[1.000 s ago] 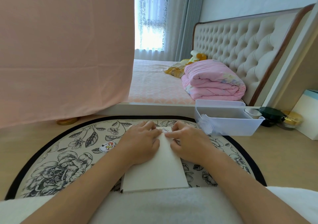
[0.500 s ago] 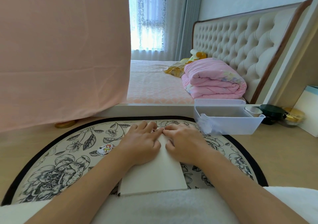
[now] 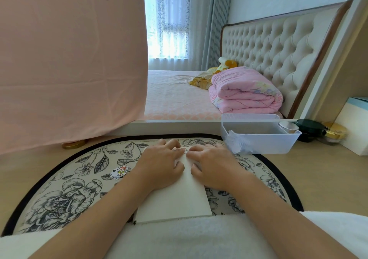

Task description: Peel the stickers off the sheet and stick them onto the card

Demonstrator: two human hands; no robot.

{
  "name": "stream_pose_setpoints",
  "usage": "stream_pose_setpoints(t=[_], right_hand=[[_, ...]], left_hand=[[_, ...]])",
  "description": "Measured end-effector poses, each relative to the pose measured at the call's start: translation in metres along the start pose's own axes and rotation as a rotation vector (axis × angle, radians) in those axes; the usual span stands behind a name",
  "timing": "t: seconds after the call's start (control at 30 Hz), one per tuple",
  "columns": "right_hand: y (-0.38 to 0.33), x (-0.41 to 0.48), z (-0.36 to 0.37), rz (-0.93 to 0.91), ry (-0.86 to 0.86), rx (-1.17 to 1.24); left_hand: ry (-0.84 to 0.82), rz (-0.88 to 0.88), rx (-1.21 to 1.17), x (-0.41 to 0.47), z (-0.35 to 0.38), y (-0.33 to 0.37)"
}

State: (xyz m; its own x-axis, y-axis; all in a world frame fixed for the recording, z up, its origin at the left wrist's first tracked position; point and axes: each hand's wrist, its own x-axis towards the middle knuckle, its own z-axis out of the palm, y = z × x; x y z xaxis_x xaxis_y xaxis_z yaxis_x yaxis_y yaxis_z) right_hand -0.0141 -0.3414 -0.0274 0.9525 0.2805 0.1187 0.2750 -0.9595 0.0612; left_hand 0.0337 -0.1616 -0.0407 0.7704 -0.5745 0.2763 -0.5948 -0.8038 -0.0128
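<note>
White card point(image 3: 175, 201) under hands point(image 3: 160, 166), seemingly flat

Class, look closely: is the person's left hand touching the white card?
Touching. The head view shows the left hand resting directly on the white card.

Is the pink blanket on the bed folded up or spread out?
Folded. The pink blanket lies in a thick bundle of stacked layers by the tufted headboard, covering only part of the bed.

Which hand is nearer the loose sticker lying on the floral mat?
Left. The left hand rests on the card, just right of the sticker; the right hand lies farther right, across the card.
</note>
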Motion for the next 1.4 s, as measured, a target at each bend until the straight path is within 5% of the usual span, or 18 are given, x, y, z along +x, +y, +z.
stream_pose_setpoints(t=[0.47,0.57,0.7,1.13,1.4], right_hand=[[-0.001,-0.004,-0.003,-0.004,0.04,0.017],[-0.001,-0.006,-0.003,0.042,0.075,0.094],[-0.014,-0.006,-0.014,0.065,0.169,0.207],[-0.131,0.046,-0.03,-0.115,0.005,0.301],[-0.139,0.065,-0.023,-0.084,-0.065,0.263]], left_hand=[[-0.019,-0.018,-0.099,-0.005,-0.001,-0.004],[-0.05,-0.013,-0.274,-0.005,-0.001,-0.01],[0.135,-0.148,-0.561,-0.014,-0.013,-0.023],[0.131,-0.227,-0.221,-0.098,-0.029,-0.103],[0.067,-0.185,-0.28,-0.111,-0.021,-0.128]])
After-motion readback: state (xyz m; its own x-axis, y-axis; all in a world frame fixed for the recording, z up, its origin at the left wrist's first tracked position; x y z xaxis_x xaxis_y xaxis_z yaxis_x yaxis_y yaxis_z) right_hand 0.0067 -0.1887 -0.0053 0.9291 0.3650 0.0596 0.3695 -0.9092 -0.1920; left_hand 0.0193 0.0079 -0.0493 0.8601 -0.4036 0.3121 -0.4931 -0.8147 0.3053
